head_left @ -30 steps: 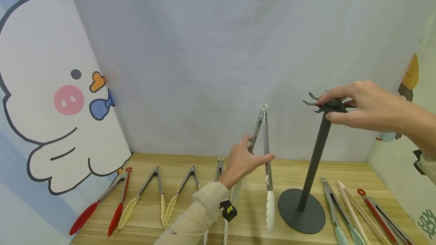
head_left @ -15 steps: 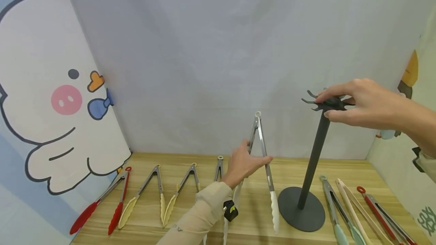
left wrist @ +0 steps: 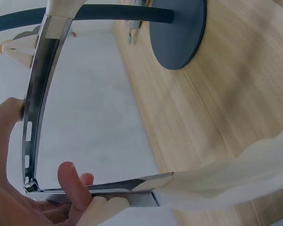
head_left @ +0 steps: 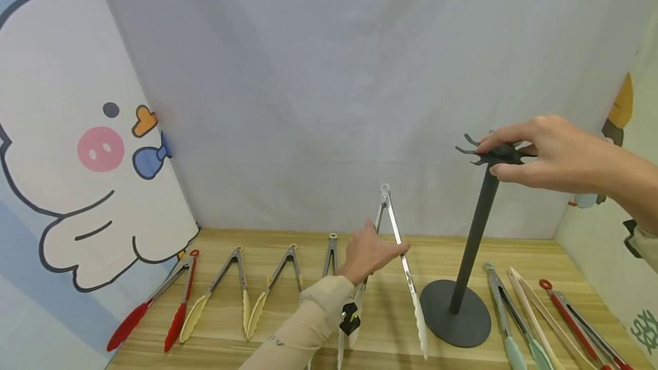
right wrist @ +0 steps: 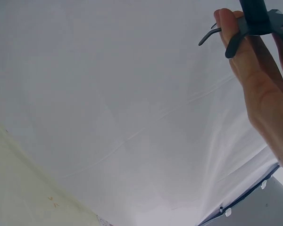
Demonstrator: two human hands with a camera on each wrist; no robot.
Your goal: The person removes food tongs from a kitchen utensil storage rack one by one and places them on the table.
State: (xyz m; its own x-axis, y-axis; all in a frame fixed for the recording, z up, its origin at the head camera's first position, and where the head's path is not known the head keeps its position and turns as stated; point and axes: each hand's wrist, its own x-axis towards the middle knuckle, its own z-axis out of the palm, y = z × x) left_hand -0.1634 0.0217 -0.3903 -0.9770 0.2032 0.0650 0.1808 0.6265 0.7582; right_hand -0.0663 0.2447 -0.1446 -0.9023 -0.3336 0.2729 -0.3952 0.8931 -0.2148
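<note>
My left hand [head_left: 367,253] holds a pair of metal kitchen tongs with white scalloped tips [head_left: 418,320], ring end up and arms spread. The thumb lies on the right arm and the fingers are at the left one; in the left wrist view a finger [left wrist: 74,186] curls round one arm. The tongs hang just above or touch the tabletop; I cannot tell which. At the right, my right hand [head_left: 565,153] grips the hooked top of a dark grey utensil stand [head_left: 475,230]. Curved hooks [right wrist: 233,46] show beside its fingers in the right wrist view.
Red tongs [head_left: 177,321] and two yellow pairs [head_left: 192,321] [head_left: 257,316] lie to the left. Another pair of tongs [head_left: 330,253] lies partly behind my left sleeve. Right of the round base [head_left: 457,330] lie green tongs [head_left: 509,330], beige tongs [head_left: 534,324] and red-and-metal tongs [head_left: 576,324].
My left hand and the white-tipped tongs have come down and a little left at the ring end. The tongs' arms have spread wider. My right hand stays on the stand's top.
</note>
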